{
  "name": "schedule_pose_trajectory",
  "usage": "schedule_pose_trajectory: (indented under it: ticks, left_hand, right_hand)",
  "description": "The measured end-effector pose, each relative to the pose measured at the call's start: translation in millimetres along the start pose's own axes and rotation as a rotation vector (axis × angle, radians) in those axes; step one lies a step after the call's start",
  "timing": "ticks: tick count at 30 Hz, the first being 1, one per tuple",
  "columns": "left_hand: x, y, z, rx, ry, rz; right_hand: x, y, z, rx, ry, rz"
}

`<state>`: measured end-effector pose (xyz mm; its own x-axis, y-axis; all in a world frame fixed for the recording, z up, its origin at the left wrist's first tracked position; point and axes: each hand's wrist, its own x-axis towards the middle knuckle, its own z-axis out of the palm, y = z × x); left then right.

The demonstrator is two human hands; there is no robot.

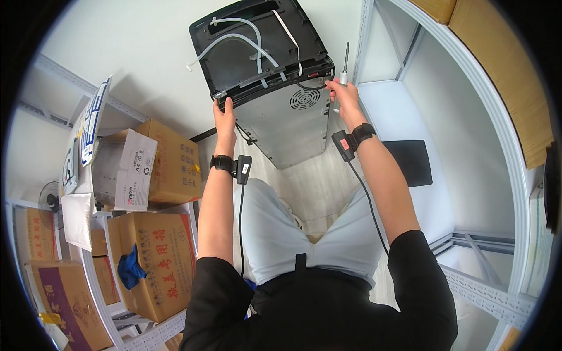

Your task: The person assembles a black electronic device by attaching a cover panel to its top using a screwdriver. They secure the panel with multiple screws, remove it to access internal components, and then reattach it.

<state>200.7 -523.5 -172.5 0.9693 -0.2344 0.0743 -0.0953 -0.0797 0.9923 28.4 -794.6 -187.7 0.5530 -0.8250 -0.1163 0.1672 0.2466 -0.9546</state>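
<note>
A tall appliance stands before me, with a grey metal panel (287, 131) that has a round slotted vent (305, 99). Its black cover (234, 61) is tipped back at the top, showing its underside, pale flexible tubes (243, 36) and a flat white cable (287, 28). My left hand (225, 121) grips the cover's near left corner, thumb and fingers at the seam. My right hand (346, 98) is closed around a screwdriver (343, 76), its shaft pointing up and away. The right fingertips also reach the near right corner, by a black wire (310, 88).
Shelving on the left carries cardboard boxes (167, 251), an open carton (126, 167) and a blue cloth (131, 267). To the right, a black flat panel (408, 162) lies on a white surface (398, 117) within a metal rack (486, 298). A loose cable (246, 138) hangs by the appliance's left edge.
</note>
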Motion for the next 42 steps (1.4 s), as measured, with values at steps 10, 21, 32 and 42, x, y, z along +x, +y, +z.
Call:
schedule_pose_trajectory:
  ticks: [10,21,32,42]
  left_hand:
    - [3,-11,0,-0.044,-0.040,0.074]
    - [1,-30,-12,0.124,-0.149,0.243]
    - [-18,-58,7,0.295,0.133,0.269]
    - [-9,-53,-13,0.086,-0.023,0.276]
  right_hand:
    - [-26,16,-37,-0.171,0.104,-0.128]
    - [-85,34,-80,-0.267,-0.126,-0.136]
    - [-137,34,-81,-0.274,-0.359,0.082]
    - [-186,43,-9,-0.297,-0.568,0.135]
